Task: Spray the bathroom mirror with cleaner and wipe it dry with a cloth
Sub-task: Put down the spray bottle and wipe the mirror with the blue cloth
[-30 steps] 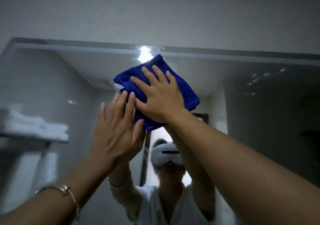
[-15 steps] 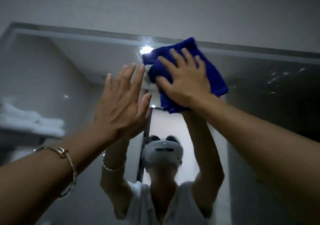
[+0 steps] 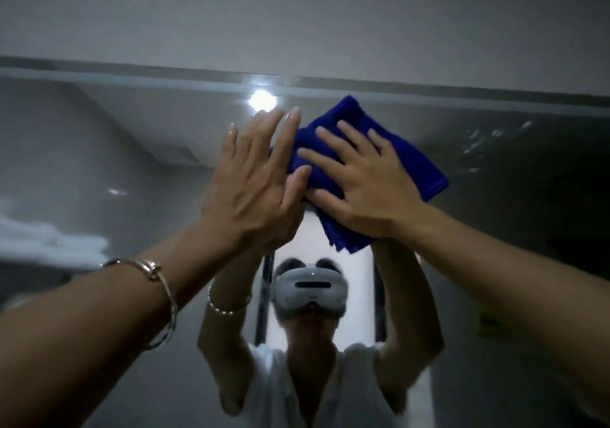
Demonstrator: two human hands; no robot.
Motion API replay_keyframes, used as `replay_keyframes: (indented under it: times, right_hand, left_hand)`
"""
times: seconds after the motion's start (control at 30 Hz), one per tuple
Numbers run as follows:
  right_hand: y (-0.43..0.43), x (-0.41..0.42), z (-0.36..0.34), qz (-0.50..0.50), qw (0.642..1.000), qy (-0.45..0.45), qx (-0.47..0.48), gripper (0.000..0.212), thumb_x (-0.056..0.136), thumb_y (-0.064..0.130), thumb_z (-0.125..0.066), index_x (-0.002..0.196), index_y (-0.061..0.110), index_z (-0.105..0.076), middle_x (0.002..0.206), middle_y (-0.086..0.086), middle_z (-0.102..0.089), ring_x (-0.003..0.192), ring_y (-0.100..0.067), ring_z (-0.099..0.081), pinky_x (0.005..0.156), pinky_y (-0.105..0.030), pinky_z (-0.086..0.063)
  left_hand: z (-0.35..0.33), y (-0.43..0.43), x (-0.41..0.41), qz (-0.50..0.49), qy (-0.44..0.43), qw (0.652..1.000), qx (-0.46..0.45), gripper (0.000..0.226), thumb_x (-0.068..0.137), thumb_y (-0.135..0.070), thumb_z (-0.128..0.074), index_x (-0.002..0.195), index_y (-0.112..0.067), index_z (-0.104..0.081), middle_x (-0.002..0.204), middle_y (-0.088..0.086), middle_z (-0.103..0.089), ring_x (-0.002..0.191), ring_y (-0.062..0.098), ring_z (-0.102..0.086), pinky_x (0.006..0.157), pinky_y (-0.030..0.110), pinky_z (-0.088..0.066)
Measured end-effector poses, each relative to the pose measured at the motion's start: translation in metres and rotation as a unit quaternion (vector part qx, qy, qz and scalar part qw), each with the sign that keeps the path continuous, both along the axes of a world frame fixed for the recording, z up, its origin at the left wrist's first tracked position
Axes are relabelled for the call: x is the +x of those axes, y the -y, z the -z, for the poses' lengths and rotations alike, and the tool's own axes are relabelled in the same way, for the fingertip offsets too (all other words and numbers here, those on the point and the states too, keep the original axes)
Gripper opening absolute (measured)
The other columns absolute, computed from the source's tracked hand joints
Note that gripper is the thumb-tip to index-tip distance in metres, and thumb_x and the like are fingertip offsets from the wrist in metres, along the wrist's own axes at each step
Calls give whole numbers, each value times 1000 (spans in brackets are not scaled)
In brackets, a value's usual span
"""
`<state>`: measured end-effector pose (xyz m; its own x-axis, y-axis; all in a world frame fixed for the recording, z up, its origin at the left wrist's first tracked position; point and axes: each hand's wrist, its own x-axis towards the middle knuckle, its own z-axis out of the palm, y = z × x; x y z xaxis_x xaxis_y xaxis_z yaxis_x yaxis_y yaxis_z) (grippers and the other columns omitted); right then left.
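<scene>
Blue cloth (image 3: 412, 163) | under flat right hand (image 3: 363, 193) | at top edge of mirror (image 3: 132, 130)

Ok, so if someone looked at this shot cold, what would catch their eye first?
The bright blue cloth, pressed flat against the mirror near its top edge under the right hand. The left hand is raised open beside it, and a light's glare shines on the glass above.

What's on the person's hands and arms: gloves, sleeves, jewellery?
No gloves: left hand and right hand are bare, forearms unsleeved. A thin metal bangle with a small knot-shaped clasp circles the left wrist; the right wrist has nothing on it.
</scene>
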<state>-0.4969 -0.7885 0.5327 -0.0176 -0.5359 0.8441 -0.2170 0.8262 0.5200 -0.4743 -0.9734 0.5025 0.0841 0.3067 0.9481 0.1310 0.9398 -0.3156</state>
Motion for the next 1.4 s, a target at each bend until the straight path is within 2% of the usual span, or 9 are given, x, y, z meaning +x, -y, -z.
replay_keyframes:
  times: [0.1, 0.27, 0.4, 0.53, 0.63, 0.87, 1.13, 1.3, 1.4]
  right_hand:
    - [-11, 7, 0, -8, 997, 58, 54, 64, 92, 59, -19, 150, 32, -19, 160, 7, -8, 147, -14, 3, 118, -42, 4]
    - [-18, 19, 23, -228, 960, 160, -41, 53, 89, 30, -31, 141, 26, -44, 154, 7, -30, 144, -5, -13, 118, -31, 1]
    - [-25, 2, 84, -117, 987, 65, -87, 54, 93, 33, -25, 145, 24, -37, 156, -4, -27, 145, -18, -15, 118, -36, -1]
    - [-26, -6, 101, -67, 988, 30, -137, 53, 96, 33, -23, 148, 23, -26, 154, -9, -30, 143, -26, -22, 115, -44, -8]
    - [-27, 1, 66, -31, 988, 28, -146, 59, 94, 40, -9, 151, 25, -14, 158, -6, -18, 146, -23, -12, 116, -42, -4]
    - [-65, 2, -61, 4, 982, 63, -177, 52, 103, 41, -17, 152, 33, -5, 161, 0, -1, 147, -18, 1, 117, -42, 0]
    - [-103, -3, 17, -35, 984, 30, -169, 55, 97, 45, -14, 151, 32, -12, 160, -2, -9, 147, -17, -3, 113, -32, 6]
    - [-126, -3, 82, -16, 982, 72, -171, 58, 91, 48, -9, 147, 33, -2, 160, -1, -6, 146, -14, 0, 115, -31, 6]
    - [-131, -5, 83, -29, 984, 71, -164, 63, 91, 48, -14, 151, 28, -10, 160, -2, -8, 147, -15, -1, 115, -31, 5]
  left_hand:
    - [-17, -37, 11, 107, 9, 994, -29, 63, 95, -41, -24, 147, -4, -22, 145, 16, -34, 130, 25, -35, 110, 39, -28]
    - [-6, -49, -1, 160, 158, 974, 0, 78, 88, -60, -12, 152, -16, -6, 156, 3, -22, 142, 14, -19, 116, 38, -19]
    - [38, -52, -5, 46, 155, 987, -17, 75, 88, -62, 0, 149, -20, 2, 158, -1, 1, 144, 10, 4, 117, 32, 1]
    - [58, -66, -6, -25, 40, 998, -28, 63, 100, -42, -13, 142, -1, -33, 149, 18, -32, 138, 32, -31, 109, 53, -25]
    - [29, -76, -8, -33, 33, 998, -35, 60, 92, -34, -24, 138, 2, -40, 143, 24, -40, 132, 39, -39, 106, 56, -32]
    - [-91, -119, -12, -25, 113, 993, 37, 59, 99, -34, -18, 150, -9, -4, 159, 7, -3, 146, 22, -1, 117, 43, -6]
    - [-11, -143, -23, 1, 95, 995, -3, 62, 95, -40, -7, 150, -11, 0, 158, 12, 4, 146, 27, 6, 118, 46, 0]
    - [38, -156, -31, -16, 54, 996, -72, 66, 89, -40, -25, 141, -1, -34, 148, 24, -31, 138, 38, -29, 109, 56, -24]
    - [32, -154, -30, -29, 56, 993, -95, 66, 85, -39, -30, 135, 0, -46, 142, 26, -40, 132, 40, -38, 105, 58, -32]
